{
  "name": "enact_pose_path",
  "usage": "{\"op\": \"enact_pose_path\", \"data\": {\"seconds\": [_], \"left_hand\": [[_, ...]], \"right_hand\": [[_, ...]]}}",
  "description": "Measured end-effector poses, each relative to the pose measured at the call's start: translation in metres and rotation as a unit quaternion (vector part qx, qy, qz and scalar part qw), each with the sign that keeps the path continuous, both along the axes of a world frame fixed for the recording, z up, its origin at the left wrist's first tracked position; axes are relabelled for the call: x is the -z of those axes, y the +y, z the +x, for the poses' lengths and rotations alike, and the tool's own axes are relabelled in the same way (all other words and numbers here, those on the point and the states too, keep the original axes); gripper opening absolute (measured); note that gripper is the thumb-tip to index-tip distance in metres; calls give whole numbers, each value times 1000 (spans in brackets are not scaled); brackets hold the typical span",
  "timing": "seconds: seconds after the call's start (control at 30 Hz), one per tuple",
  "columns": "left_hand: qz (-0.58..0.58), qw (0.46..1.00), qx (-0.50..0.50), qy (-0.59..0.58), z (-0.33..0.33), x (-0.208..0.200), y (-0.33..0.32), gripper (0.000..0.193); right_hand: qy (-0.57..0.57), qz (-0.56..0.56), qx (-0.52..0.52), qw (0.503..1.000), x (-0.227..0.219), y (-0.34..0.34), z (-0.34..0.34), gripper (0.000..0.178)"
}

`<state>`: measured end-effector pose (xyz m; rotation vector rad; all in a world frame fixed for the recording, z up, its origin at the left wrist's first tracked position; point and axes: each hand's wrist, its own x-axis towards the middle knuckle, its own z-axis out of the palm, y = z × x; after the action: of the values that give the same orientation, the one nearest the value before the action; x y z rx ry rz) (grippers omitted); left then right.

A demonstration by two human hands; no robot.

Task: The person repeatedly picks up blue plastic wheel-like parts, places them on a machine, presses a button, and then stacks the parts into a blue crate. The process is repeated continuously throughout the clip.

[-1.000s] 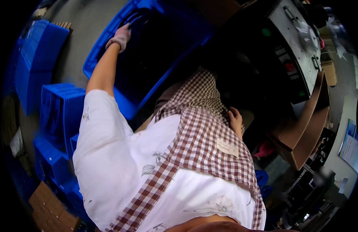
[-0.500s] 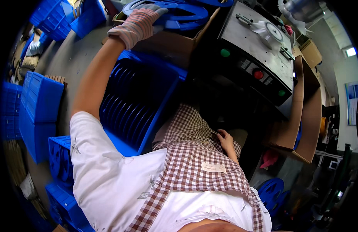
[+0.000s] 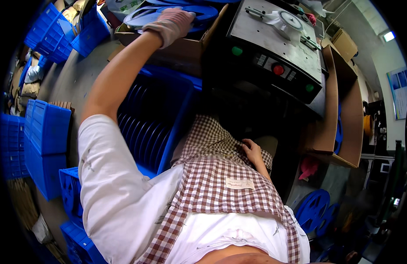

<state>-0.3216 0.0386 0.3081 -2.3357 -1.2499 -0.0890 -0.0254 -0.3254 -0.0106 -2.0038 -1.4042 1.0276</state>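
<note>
My left hand [image 3: 173, 27], in a striped knit glove, reaches to the top of the view. Its fingers close over a blue plastic reel [image 3: 205, 13] lying among other reels in a cardboard box; their tips are partly hidden. My bare right hand [image 3: 253, 154] rests on the checked apron [image 3: 212, 176] over my lap, its fingers loosely bent and holding nothing. Beneath my left forearm stands a blue crate [image 3: 179, 105] with several blue discs [image 3: 144, 136] on edge in a row.
Ahead to the right is a black machine [image 3: 274, 66] with a metal top, coloured buttons and a white finned round part [image 3: 289, 22] on it. Beside it stands an open cardboard box [image 3: 348, 114]. Stacked blue crates [image 3: 45, 145] line the left; blue reels [image 3: 313, 209] are at lower right.
My left hand has moved slightly right and nearer, and its outstretched fingers have drawn in at the reel. The view has shifted a little; my right hand stays on my lap.
</note>
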Motion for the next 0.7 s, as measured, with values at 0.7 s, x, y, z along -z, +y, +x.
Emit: {"op": "enact_pose_path", "data": {"seconds": [0.7], "left_hand": [[-186,869,377,-261,64,74,-271,72]], "right_hand": [[657,121,-26,744,-143,105,-58,90]]}}
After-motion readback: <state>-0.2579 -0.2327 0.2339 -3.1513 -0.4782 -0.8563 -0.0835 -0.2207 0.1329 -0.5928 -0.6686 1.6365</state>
